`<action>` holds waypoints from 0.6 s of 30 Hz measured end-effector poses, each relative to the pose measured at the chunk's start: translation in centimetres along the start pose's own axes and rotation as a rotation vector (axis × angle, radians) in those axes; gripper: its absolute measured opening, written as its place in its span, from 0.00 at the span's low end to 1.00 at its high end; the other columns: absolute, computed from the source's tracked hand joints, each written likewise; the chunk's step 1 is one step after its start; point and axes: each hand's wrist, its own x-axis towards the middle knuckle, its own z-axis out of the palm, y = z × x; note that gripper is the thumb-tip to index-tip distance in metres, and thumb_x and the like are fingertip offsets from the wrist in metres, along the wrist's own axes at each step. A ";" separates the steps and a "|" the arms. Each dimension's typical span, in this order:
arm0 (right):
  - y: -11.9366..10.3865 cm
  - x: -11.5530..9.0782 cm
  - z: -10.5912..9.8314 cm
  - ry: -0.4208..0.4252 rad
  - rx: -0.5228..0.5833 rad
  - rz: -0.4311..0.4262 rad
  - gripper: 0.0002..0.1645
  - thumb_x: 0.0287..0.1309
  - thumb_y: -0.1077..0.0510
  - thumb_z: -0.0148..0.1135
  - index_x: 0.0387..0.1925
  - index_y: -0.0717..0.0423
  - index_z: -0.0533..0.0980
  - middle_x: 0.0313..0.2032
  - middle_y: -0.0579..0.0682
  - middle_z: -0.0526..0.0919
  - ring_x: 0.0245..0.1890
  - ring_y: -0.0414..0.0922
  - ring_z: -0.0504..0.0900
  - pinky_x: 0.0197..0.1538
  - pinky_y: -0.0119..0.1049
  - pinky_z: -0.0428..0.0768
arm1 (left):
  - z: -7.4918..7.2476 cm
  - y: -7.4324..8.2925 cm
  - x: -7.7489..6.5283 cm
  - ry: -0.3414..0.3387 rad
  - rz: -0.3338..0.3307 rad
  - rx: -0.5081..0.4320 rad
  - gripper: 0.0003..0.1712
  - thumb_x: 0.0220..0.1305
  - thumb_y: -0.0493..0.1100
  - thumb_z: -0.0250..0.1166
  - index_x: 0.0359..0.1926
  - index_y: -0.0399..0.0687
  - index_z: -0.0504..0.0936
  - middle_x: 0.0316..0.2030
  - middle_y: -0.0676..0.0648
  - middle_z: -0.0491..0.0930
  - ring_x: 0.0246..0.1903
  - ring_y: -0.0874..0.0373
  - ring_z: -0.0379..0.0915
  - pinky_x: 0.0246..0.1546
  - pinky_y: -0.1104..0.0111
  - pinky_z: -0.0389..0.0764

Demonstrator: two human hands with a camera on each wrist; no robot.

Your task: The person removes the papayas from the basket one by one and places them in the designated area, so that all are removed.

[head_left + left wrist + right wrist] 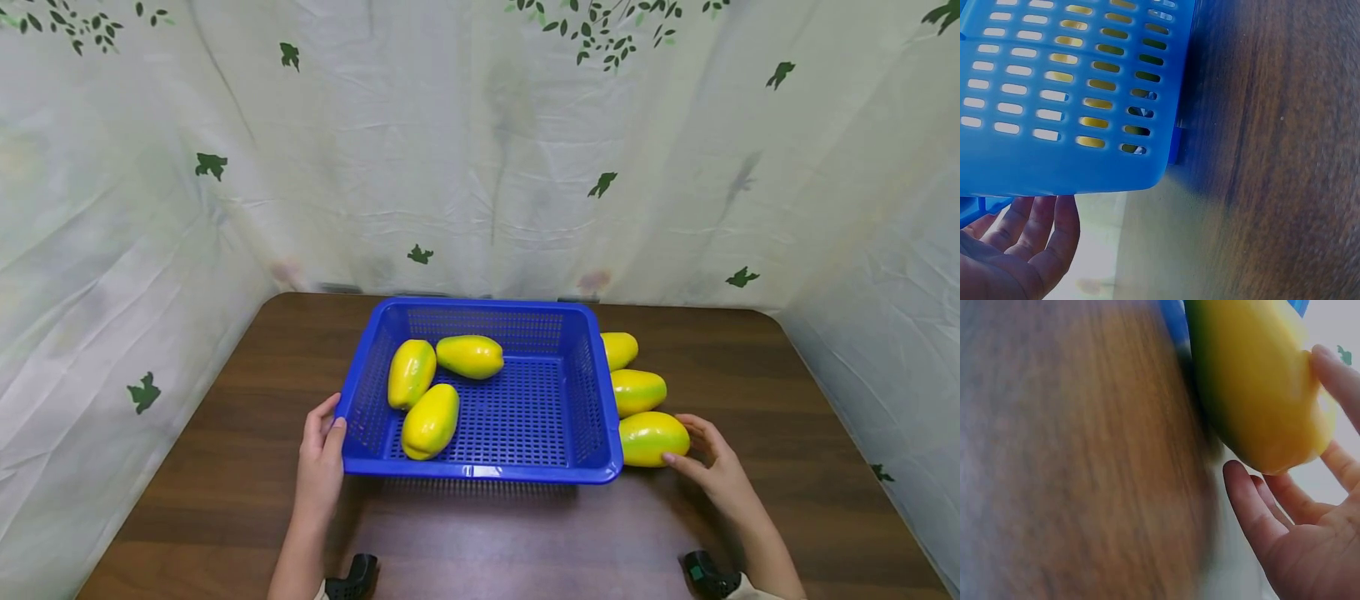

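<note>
A blue plastic basket [480,473] with slotted walls stands on the table, three yellow papayas inside toward its left. My left hand [322,454] grips the basket's left rim, thumb on top and fingers on the outer side. In the left wrist view those fingers [1063,228] curve up beneath the rim. Three more papayas lie in a row along the basket's right side, partly hidden by it. My right hand [708,462] holds the right end of the nearest papaya [651,439] between thumb and fingers. The right wrist view shows that papaya [1247,381] close up.
Brown wooden table [495,533] with rounded far corners. The other two papayas outside are the middle one [637,392] and the farthest one [619,350]. A pale leaf-print curtain [465,150] stands behind the table and along both sides.
</note>
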 end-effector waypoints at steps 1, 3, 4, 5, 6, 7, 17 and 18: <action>0.0 0.0 0.0 -0.003 0.011 -0.009 0.33 0.55 0.58 0.60 0.60 0.60 0.58 0.55 0.57 0.65 0.47 0.37 0.65 0.43 0.23 0.68 | 0.0 0.0 0.0 0.001 -0.001 -0.002 0.22 0.70 0.46 0.41 0.63 0.47 0.59 0.53 0.40 0.66 0.46 0.55 0.64 0.38 0.79 0.68; -0.1 0.0 0.0 -0.009 0.029 -0.017 0.34 0.56 0.58 0.60 0.61 0.60 0.57 0.56 0.57 0.64 0.48 0.34 0.65 0.45 0.22 0.67 | 0.0 0.1 0.0 0.000 -0.004 -0.001 0.22 0.70 0.46 0.41 0.63 0.47 0.59 0.53 0.40 0.66 0.45 0.55 0.65 0.38 0.79 0.69; -0.1 0.1 0.0 -0.012 0.040 -0.019 0.34 0.56 0.58 0.60 0.61 0.60 0.57 0.56 0.57 0.64 0.49 0.33 0.64 0.45 0.21 0.66 | 0.0 0.1 0.0 -0.001 -0.005 -0.002 0.22 0.70 0.46 0.41 0.63 0.47 0.59 0.53 0.40 0.66 0.46 0.55 0.65 0.38 0.79 0.69; -0.2 0.1 0.0 -0.015 0.047 -0.018 0.34 0.56 0.57 0.59 0.61 0.60 0.56 0.56 0.58 0.63 0.49 0.32 0.64 0.46 0.20 0.66 | 0.0 0.1 -0.1 -0.002 -0.006 -0.001 0.22 0.70 0.46 0.41 0.63 0.47 0.58 0.53 0.40 0.66 0.46 0.54 0.65 0.38 0.79 0.69; -0.2 0.1 0.0 -0.017 0.052 -0.017 0.35 0.56 0.57 0.59 0.62 0.60 0.56 0.57 0.58 0.63 0.50 0.32 0.64 0.46 0.19 0.65 | -0.1 0.1 -0.1 -0.004 -0.009 0.000 0.22 0.70 0.46 0.41 0.63 0.47 0.58 0.53 0.40 0.66 0.46 0.54 0.64 0.39 0.79 0.69; -0.3 0.1 0.1 -0.019 0.057 -0.014 0.35 0.56 0.57 0.59 0.62 0.60 0.56 0.57 0.58 0.62 0.50 0.31 0.64 0.46 0.18 0.65 | -0.1 0.1 -0.1 -0.005 -0.011 0.001 0.23 0.70 0.47 0.41 0.63 0.48 0.58 0.53 0.40 0.66 0.46 0.54 0.64 0.39 0.79 0.68; -1.0 0.3 -0.4 -0.009 0.050 -0.025 0.36 0.57 0.59 0.59 0.62 0.63 0.54 0.59 0.63 0.60 0.54 0.42 0.64 0.46 0.18 0.65 | -0.1 0.0 0.0 -0.006 -0.008 -0.003 0.22 0.70 0.46 0.41 0.63 0.48 0.58 0.53 0.41 0.66 0.46 0.54 0.65 0.39 0.78 0.69; -1.2 0.3 -0.5 -0.002 0.044 -0.025 0.36 0.57 0.59 0.59 0.62 0.63 0.54 0.59 0.64 0.60 0.54 0.46 0.64 0.45 0.18 0.65 | 0.0 0.0 0.0 -0.005 -0.008 -0.003 0.22 0.70 0.46 0.41 0.63 0.48 0.58 0.53 0.41 0.67 0.45 0.54 0.65 0.39 0.78 0.69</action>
